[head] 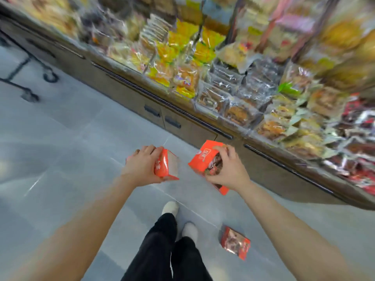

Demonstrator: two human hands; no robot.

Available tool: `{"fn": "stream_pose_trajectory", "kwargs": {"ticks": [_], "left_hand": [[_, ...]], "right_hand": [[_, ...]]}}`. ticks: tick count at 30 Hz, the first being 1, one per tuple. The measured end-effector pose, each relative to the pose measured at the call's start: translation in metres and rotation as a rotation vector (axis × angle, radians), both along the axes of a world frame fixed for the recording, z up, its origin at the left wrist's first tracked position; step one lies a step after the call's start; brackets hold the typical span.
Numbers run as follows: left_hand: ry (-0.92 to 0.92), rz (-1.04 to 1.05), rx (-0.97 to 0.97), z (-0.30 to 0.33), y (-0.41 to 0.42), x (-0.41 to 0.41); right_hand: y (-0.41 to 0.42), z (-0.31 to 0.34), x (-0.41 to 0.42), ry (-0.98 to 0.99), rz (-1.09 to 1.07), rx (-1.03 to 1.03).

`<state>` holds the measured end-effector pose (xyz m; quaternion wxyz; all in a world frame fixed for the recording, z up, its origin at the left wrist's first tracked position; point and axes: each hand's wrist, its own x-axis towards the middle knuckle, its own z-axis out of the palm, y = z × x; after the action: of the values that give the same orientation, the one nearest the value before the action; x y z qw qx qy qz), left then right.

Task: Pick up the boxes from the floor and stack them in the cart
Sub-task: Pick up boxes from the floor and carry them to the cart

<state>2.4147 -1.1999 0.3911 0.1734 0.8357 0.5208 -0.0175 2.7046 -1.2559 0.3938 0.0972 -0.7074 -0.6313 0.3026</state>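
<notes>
My left hand (142, 166) grips an orange-red box (166, 165) by its side, held above the floor. My right hand (227, 169) grips a second orange-red box (203, 159) with a food picture on its face, tilted. A third red box (235, 241) lies flat on the grey floor to the right of my feet. The black wheeled frame of the cart (30, 78) shows at the far left edge, blurred.
A long display counter (182, 126) with dark-handled cabinet doors runs diagonally from upper left to lower right, piled with packaged snacks (233, 82). Grey tiled floor (60, 138) stretches to the left. My black trousers and white shoes (170, 207) are below the hands.
</notes>
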Motion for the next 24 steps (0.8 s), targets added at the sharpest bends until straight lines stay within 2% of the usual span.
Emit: {"fn": "stream_pose_trajectory", "kwargs": {"ticks": [6, 12, 19, 24], "left_hand": [[-0.066, 0.171, 0.020, 0.087, -0.032, -0.047], [-0.065, 0.320, 0.030, 0.110, -0.041, -0.123], [-0.103, 0.477, 0.085, 0.133, -0.038, -0.264], [-0.064, 0.568, 0.102, 0.154, -0.026, -0.385]], "right_hand": [[0.005, 0.070, -0.047, 0.088, 0.078, 0.071], [0.033, 0.097, -0.136, 0.066, 0.257, 0.129], [0.085, 0.118, -0.270, 0.118, 0.338, 0.200], [0.121, 0.125, -0.371, 0.163, 0.341, 0.202]]}}
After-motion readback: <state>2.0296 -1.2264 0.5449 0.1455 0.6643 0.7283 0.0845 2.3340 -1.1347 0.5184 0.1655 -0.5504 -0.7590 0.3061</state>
